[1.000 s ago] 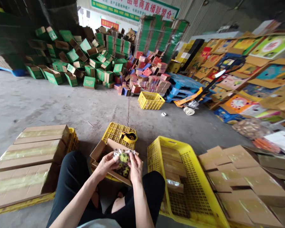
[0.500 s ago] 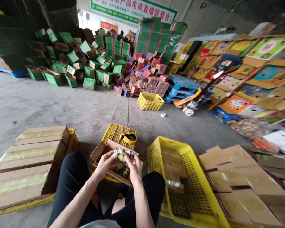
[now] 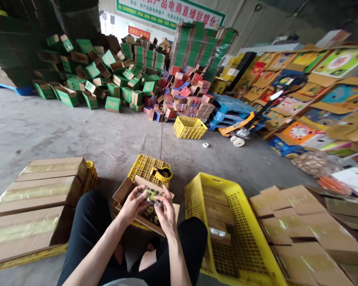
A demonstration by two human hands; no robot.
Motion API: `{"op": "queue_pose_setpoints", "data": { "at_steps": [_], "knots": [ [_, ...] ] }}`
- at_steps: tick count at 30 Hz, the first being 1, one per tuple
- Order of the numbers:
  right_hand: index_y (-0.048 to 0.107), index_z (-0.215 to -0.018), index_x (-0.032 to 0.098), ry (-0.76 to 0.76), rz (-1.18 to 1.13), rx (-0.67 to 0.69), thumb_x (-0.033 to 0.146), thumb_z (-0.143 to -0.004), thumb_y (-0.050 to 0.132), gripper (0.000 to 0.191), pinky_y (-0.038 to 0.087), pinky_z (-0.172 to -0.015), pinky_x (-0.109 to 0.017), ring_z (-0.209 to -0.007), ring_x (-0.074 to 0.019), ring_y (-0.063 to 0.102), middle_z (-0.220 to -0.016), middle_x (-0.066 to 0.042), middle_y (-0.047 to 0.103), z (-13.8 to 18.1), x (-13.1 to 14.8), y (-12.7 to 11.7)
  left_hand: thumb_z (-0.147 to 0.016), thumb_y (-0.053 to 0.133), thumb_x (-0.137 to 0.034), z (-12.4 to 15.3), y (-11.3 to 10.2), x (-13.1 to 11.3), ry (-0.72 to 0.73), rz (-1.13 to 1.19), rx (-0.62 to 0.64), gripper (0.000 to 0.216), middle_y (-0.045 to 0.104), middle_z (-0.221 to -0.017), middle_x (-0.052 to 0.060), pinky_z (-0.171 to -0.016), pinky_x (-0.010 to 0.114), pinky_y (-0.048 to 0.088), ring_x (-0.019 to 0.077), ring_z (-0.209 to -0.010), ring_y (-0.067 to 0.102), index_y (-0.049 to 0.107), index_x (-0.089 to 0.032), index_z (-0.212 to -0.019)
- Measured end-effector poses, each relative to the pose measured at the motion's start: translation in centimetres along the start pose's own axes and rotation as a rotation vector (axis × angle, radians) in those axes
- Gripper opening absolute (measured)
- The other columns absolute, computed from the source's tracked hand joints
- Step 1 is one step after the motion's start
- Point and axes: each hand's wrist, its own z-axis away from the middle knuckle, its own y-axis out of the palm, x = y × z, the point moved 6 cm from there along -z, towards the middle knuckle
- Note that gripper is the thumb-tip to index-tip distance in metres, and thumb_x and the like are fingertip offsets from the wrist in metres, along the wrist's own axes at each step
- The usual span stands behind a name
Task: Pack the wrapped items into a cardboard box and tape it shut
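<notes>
Between my two hands, above an open cardboard box (image 3: 123, 191), is a clear plastic packet (image 3: 151, 195) with yellow-green contents and dark spots. My left hand (image 3: 134, 205) pinches its left end. The fingers of my right hand (image 3: 166, 208) are closed on its right end, with the index finger raised. More of the dark-spotted yellow-green contents (image 3: 149, 214) show inside the box under my hands, partly covered by them. Behind the box, a yellow tape dispenser (image 3: 162, 173) lies on an upturned yellow crate (image 3: 143, 163).
Taped cartons (image 3: 32, 198) fill a crate at my left. At my right stands a large yellow crate (image 3: 241, 202) with several small cartons inside, beside stacked cartons (image 3: 304, 226). Farther off are a yellow crate (image 3: 189, 128), a pallet jack (image 3: 241, 127) and heaps of green boxes (image 3: 111, 103).
The packet has tilted flatter between my hands, and its spotted face shows less. My right fingers have shifted up along its edge. The view has moved very slightly.
</notes>
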Motion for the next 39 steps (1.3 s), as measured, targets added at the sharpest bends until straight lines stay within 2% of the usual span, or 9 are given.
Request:
{"op": "queue_pose_setpoints", "data": {
  "at_steps": [3, 6, 9, 13, 19, 26, 34, 36, 39],
  "knots": [
    [0.078, -0.127, 0.036, 0.117, -0.15, -0.082, 0.039, -0.081, 0.087, 0.048, 0.052, -0.115, -0.045, -0.15, -0.0318, 0.049, -0.159, -0.003, 0.056, 0.1, -1.1, -0.7, -0.07, 0.098, -0.037, 0.2, 0.0, -0.8, 0.075, 0.014, -0.027, 0.092, 0.074, -0.123, 0.006, -0.085, 0.034, 0.065, 0.0225, -0.1, 0.077, 0.054, -0.029, -0.151],
    [0.07, -0.14, 0.04, 0.245, -0.214, -0.149, 0.05, -0.082, 0.086, 0.06, 0.061, -0.102, -0.044, -0.148, -0.0324, 0.052, -0.16, -0.001, 0.056, 0.3, -2.7, -1.1, -0.071, 0.096, -0.03, 0.4, 0.1, -0.9, 0.074, 0.018, 0.01, 0.104, 0.073, -0.129, 0.006, -0.087, 0.033, 0.065, 0.0237, -0.105, 0.077, 0.044, -0.034, -0.161],
    [0.075, -0.13, 0.036, 0.319, -0.226, -0.188, 0.052, -0.074, 0.092, 0.061, 0.066, -0.091, -0.044, -0.135, -0.0348, 0.064, -0.148, -0.004, 0.067, 0.4, -4.1, -1.0, -0.07, 0.098, -0.028, 0.7, 0.3, -0.6, 0.051, 0.021, 0.065, 0.105, 0.073, -0.132, 0.006, -0.089, 0.031, 0.064, 0.0249, -0.11, 0.076, 0.046, -0.035, -0.161],
    [0.081, -0.113, 0.023, 0.331, -0.202, -0.255, 0.057, -0.065, 0.095, 0.06, 0.067, -0.091, -0.045, -0.115, -0.0359, 0.075, -0.122, -0.01, 0.08, 0.3, -5.1, -1.3, -0.07, 0.1, -0.032, 0.8, 0.5, -0.2, -0.004, -0.018, 0.13, 0.093, 0.071, -0.14, 0.01, -0.098, 0.036, 0.06, 0.0296, -0.12, 0.074, 0.058, -0.028, -0.152],
    [0.081, -0.109, 0.021, 0.305, -0.193, -0.349, 0.061, -0.061, 0.096, 0.064, 0.065, -0.095, -0.048, -0.113, -0.0357, 0.076, -0.118, -0.011, 0.081, 0.4, -5.5, -2.1, -0.071, 0.099, -0.046, 0.5, -0.1, 0.2, -0.013, -0.096, 0.115, 0.064, 0.078, -0.126, 0.014, -0.104, 0.042, 0.057, 0.0329, -0.119, 0.073, 0.077, -0.018, -0.124],
    [0.081, -0.121, 0.025, 0.162, -0.147, -0.13, 0.058, -0.079, 0.087, 0.054, 0.055, -0.111, -0.047, -0.129, -0.034, 0.069, -0.132, -0.011, 0.077, -0.6, -2.6, -1.3, -0.069, 0.1, -0.047, 0.4, -0.8, 0.2, 0.015, -0.147, 0.09, 0.063, 0.081, -0.117, 0.012, -0.1, 0.042, 0.058, 0.0313, -0.108, 0.077, 0.077, -0.017, -0.119],
    [0.083, -0.103, 0.02, 0.097, -0.053, -0.25, 0.065, -0.082, 0.081, 0.05, 0.059, -0.098, -0.042, -0.105, -0.0311, 0.077, -0.111, -0.012, 0.082, -0.6, -2.1, -2.3, -0.069, 0.1, -0.049, 0.2, -1.5, 1.8, -0.112, -0.115, 0.051, 0.095, 0.071, -0.141, 0.015, -0.101, 0.043, 0.06, 0.0325, -0.117, 0.075, 0.058, -0.026, -0.151],
    [0.083, -0.102, 0.021, 0.068, -0.015, -0.213, 0.063, -0.085, 0.079, 0.046, 0.059, -0.097, -0.041, -0.105, -0.0307, 0.076, -0.111, -0.012, 0.082, -0.4, -1.7, -2.0, -0.075, 0.094, -0.057, 0.1, -1.7, 2.3, -0.177, -0.107, 0.031, 0.091, 0.072, -0.137, 0.016, -0.097, 0.042, 0.062, 0.0305, -0.108, 0.079, 0.057, -0.026, -0.152],
    [0.082, -0.098, 0.023, 0.018, -0.008, -0.134, 0.058, -0.088, 0.078, 0.037, 0.056, -0.102, -0.041, -0.116, -0.0318, 0.073, -0.114, -0.011, 0.081, -0.2, -0.8, -1.4, -0.077, 0.092, -0.058, 0.1, -1.4, 2.1, -0.185, -0.084, 0.058, 0.074, 0.077, -0.125, 0.015, -0.094, 0.037, 0.063, 0.0271, -0.099, 0.081, 0.07, -0.018, -0.135]
  ]
}}
